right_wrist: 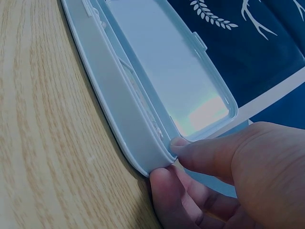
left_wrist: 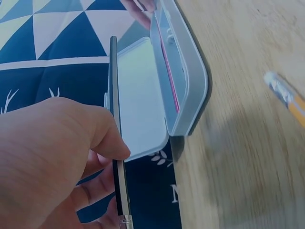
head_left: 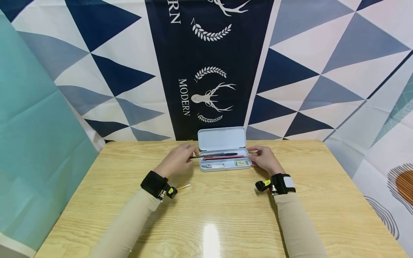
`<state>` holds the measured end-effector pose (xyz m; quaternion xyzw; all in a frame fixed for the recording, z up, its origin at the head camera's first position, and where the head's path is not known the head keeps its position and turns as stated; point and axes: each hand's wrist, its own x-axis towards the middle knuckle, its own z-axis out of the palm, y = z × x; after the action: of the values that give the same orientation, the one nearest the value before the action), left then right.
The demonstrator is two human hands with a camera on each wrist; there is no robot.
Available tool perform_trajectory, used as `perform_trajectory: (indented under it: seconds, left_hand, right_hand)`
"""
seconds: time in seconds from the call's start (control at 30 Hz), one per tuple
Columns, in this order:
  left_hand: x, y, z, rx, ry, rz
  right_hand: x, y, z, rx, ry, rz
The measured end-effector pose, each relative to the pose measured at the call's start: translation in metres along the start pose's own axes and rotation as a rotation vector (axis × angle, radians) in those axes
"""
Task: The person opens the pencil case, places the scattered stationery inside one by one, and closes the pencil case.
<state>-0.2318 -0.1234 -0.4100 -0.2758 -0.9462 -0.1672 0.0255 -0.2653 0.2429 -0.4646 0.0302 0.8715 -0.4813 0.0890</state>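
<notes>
Pale grey case [head_left: 222,165]; black pen [head_left: 213,155]; navy-white triangle backdrop [head_left: 290,71]; light woodgrain table [head_left: 209,215].

The open pencil case [head_left: 224,157] sits on the wooden table [head_left: 226,215], lid up. Left hand [head_left: 177,161] pinches a black pen [head_left: 213,155] over the case's left end, right hand [head_left: 265,159] holds its right end. What looks like a pencil [head_left: 184,187] lies left of the case.

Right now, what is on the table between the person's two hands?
In the head view, the open pencil case sits between the left hand and the right hand. The left holds a black pen over it; the right grips its end.
</notes>
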Motion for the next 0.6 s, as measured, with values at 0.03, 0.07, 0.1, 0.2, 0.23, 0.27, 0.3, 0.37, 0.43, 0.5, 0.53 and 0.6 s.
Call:
perform_trajectory:
  seconds: [0.03,0.07,0.1,0.2,0.23,0.27,0.3,0.37,0.43,0.5,0.53,0.6]
  left_hand:
    - [0.001,0.001,0.001,-0.005,-0.001,0.001]
    - [0.002,0.002,0.002,-0.009,-0.004,0.001]
    - [0.003,0.002,0.003,-0.011,-0.004,0.002]
    - [0.006,0.004,0.006,-0.023,-0.006,0.002]
    - [0.007,0.004,0.007,-0.026,-0.007,0.0]
    - [0.008,0.004,0.008,-0.03,-0.003,-0.001]
    - [0.009,0.003,0.009,-0.034,0.002,-0.001]
    - [0.013,0.003,0.01,-0.037,0.012,0.0]
    - [0.016,0.002,0.011,-0.042,0.019,-0.005]
    - [0.019,0.002,0.011,-0.047,0.022,-0.012]
    - [0.021,0.001,0.011,-0.047,0.023,-0.015]
    - [0.024,0.001,0.012,-0.05,0.023,-0.026]
  right_hand:
    - [-0.001,0.0,0.0,-0.001,-0.002,0.001]
    - [-0.001,0.0,0.0,-0.003,-0.003,0.001]
    - [-0.002,0.0,0.0,-0.004,-0.005,0.001]
    - [-0.001,0.0,0.0,-0.005,-0.004,-0.002]
    - [-0.001,0.0,0.0,-0.005,-0.005,-0.004]
    - [-0.001,0.0,0.0,-0.006,-0.006,-0.006]
    - [-0.001,0.0,0.0,-0.005,-0.005,-0.007]
    - [-0.001,0.0,-0.001,-0.004,-0.003,-0.009]
    - [-0.001,0.0,-0.001,-0.003,-0.001,-0.01]
    - [-0.001,0.0,-0.002,-0.005,-0.002,-0.015]
    - [-0.001,0.001,-0.002,-0.004,-0.004,-0.015]
    - [-0.001,0.001,-0.001,-0.001,-0.007,-0.017]
